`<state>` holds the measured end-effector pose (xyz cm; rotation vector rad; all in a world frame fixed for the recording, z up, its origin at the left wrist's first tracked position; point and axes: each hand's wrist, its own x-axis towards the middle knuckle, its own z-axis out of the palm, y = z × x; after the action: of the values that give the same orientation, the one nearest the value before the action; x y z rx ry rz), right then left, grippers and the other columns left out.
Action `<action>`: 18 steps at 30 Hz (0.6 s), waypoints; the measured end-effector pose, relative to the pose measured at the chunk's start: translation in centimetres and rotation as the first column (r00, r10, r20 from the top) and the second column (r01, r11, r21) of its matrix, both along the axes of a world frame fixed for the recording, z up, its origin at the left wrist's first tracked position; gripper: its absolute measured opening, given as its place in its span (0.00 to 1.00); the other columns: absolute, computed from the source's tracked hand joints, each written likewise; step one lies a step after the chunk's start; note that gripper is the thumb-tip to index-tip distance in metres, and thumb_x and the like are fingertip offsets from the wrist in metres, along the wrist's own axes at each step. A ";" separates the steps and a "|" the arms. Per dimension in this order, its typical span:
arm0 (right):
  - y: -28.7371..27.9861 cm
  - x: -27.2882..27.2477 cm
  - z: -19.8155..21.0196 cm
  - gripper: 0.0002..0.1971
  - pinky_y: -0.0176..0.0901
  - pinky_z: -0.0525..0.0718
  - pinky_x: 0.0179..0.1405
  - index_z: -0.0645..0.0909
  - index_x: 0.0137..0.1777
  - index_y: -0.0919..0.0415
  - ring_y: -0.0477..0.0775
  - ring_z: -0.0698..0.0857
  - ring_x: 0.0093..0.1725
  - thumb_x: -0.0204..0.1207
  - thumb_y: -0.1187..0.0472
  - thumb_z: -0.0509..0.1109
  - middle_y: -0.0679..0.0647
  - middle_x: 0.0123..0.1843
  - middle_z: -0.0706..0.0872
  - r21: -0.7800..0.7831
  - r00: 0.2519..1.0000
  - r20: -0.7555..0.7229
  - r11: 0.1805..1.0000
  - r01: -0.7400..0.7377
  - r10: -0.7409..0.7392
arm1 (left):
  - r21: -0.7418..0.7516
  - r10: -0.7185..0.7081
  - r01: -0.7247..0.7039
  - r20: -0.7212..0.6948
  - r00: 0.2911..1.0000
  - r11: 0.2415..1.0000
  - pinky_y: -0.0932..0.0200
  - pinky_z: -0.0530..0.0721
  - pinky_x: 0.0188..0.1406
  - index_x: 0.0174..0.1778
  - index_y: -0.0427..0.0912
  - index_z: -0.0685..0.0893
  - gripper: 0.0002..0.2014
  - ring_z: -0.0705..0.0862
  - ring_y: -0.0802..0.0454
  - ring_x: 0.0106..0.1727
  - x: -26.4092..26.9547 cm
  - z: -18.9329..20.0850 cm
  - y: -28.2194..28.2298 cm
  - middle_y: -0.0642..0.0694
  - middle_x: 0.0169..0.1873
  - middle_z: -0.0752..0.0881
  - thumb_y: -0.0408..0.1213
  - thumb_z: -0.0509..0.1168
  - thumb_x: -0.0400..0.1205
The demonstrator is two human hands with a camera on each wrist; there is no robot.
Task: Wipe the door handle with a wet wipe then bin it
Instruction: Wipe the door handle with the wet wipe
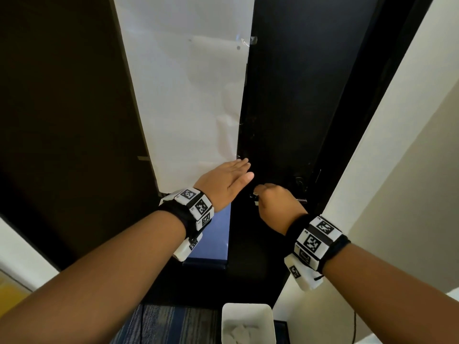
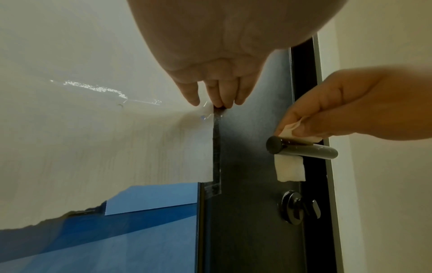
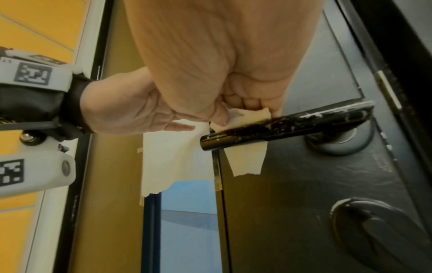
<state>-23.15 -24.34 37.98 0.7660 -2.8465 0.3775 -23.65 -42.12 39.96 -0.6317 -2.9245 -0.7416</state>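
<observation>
Right hand (image 1: 275, 204): I pinch the wet wipe (image 2: 290, 167) against the top of the door handle (image 2: 304, 148); its loose end hangs below the bar.
Left hand (image 1: 227, 181): flat, fingers straight, braced on the door (image 1: 285, 108) beside its paper-covered pane (image 1: 186, 95).
Bin (image 1: 248, 324): on the floor below, seemingly holding 1 or more used wipes.
Risk: the draped wipe may slide off the bar's free end if my pinch loosens.

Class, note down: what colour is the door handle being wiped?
Black, with whitish smears along it. The door handle shows best in the right wrist view.
</observation>
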 end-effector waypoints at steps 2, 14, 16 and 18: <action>-0.6 0.1 0.0 0.11 0.44 0.84 0.44 0.82 0.53 0.64 0.56 0.83 0.43 0.78 0.67 0.59 0.58 0.47 0.84 0.010 1.000 -0.006 1.000 -0.020 0.020 | -0.001 -0.001 0.001 0.007 1.000 1.000 0.59 0.50 0.82 0.81 0.46 0.61 0.29 0.53 0.60 0.83 0.0 -0.1 0.0 0.52 0.83 0.59 0.55 0.41 0.86; -2.0 0.3 0.8 0.10 0.44 0.81 0.48 0.81 0.55 0.65 0.56 0.80 0.49 0.78 0.65 0.61 0.59 0.51 0.84 0.314 0.981 -0.037 0.934 -0.170 0.191 | 0.014 0.004 -0.005 0.027 1.000 1.000 0.57 0.50 0.83 0.81 0.46 0.60 0.29 0.52 0.61 0.83 -0.3 -0.2 0.0 0.52 0.83 0.59 0.55 0.41 0.86; -2.1 0.5 1.3 0.12 0.45 0.79 0.52 0.81 0.58 0.66 0.58 0.80 0.53 0.80 0.64 0.60 0.60 0.55 0.84 0.399 0.975 -0.034 0.898 -0.188 0.219 | 0.009 0.004 -0.004 0.025 1.000 1.000 0.57 0.50 0.83 0.81 0.46 0.60 0.29 0.53 0.60 0.83 -0.3 -0.2 0.0 0.52 0.83 0.59 0.55 0.41 0.86; -2.2 0.7 1.6 0.13 0.45 0.77 0.55 0.81 0.59 0.66 0.59 0.80 0.55 0.81 0.63 0.60 0.61 0.57 0.84 0.489 0.966 -0.038 0.848 -0.205 0.256 | 0.007 0.004 -0.005 0.028 1.000 1.000 0.56 0.51 0.83 0.81 0.46 0.60 0.29 0.52 0.61 0.83 -0.2 -0.2 0.1 0.52 0.83 0.59 0.55 0.41 0.86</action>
<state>-22.48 -26.52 39.62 1.1829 -2.7769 -0.3607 -23.86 -42.05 39.73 -0.6189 -2.9460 -0.7666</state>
